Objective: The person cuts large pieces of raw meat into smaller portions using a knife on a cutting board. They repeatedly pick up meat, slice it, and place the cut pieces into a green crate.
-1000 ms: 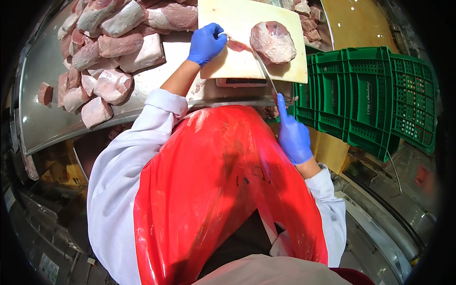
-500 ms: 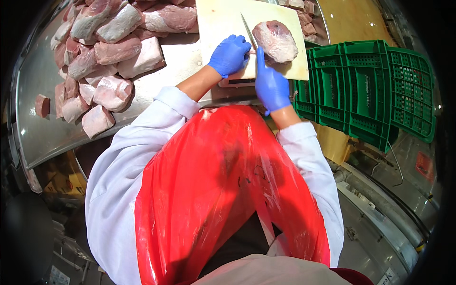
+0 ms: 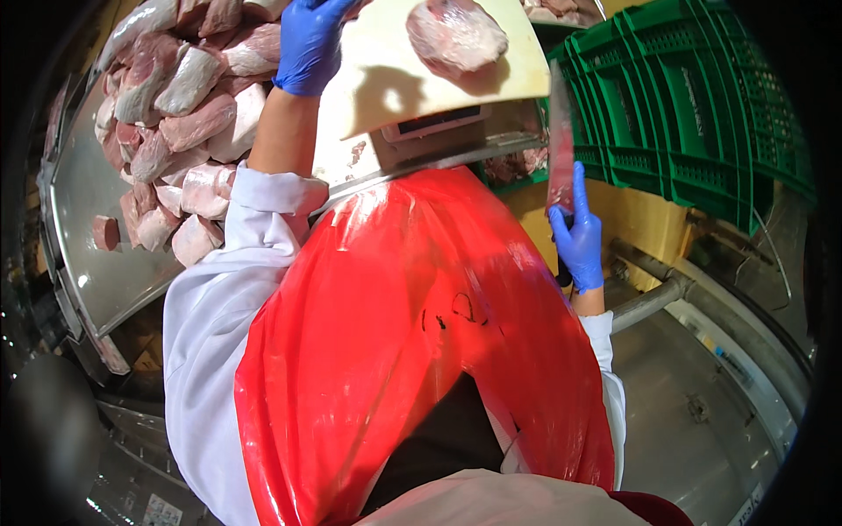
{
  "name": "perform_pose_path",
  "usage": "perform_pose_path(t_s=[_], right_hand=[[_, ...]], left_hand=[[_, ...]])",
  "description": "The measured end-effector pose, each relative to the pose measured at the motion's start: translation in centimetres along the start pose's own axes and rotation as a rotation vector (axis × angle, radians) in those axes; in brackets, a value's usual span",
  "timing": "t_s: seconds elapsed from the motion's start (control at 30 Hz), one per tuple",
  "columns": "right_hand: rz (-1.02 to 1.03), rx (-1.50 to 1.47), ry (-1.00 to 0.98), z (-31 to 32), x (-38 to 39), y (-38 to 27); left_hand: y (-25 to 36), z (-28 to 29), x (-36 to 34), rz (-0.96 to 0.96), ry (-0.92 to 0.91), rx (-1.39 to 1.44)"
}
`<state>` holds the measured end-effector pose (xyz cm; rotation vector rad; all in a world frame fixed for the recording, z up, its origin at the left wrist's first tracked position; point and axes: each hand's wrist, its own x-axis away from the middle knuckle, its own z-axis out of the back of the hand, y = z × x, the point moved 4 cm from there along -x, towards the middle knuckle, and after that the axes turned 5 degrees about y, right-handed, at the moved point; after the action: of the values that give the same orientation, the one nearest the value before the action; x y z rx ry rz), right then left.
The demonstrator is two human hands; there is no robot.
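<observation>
My right hand [image 3: 579,241], in a blue glove, is closed round the dark handle of a long knife [image 3: 560,145]. The blade points away from me, wet and reddish, beside the green crates, with my index finger stretched along it. My left hand [image 3: 311,48], also gloved, is raised at the top edge beside the meat pile; its fingers are partly cut off by the frame. A small reddish scrap of meat [image 3: 356,9] shows at those fingers. On the white cutting board [image 3: 438,96] lies one rounded pale pink piece of meat [image 3: 456,37], touched by neither hand.
Many meat pieces [image 3: 197,123] are heaped on the metal table [image 3: 83,202] at left. Green plastic crates [image 3: 684,105] stand at right. More meat bits [image 3: 517,165] lie below the board's level, near the table edge. A metal pipe [image 3: 653,302] runs at lower right.
My right hand has drawn the knife off the board, to the right and toward me. My left hand has moved left and away from the meat. The view has shifted.
</observation>
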<state>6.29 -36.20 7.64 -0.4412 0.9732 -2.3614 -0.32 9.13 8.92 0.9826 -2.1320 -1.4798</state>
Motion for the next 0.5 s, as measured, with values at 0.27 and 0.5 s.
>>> perform_pose_path(t_s=[0.27, 0.5], right_hand=[[-0.105, -0.281, 0.119, 2.3, -1.2, 4.9], [-0.176, -0.343, 0.19, 4.0, -0.6, 11.3]], left_hand=[[-1.4, -21.8, -0.1, -0.081, -0.354, -0.295], [-7.3, -20.2, 1.4, -0.367, -0.377, -1.624]])
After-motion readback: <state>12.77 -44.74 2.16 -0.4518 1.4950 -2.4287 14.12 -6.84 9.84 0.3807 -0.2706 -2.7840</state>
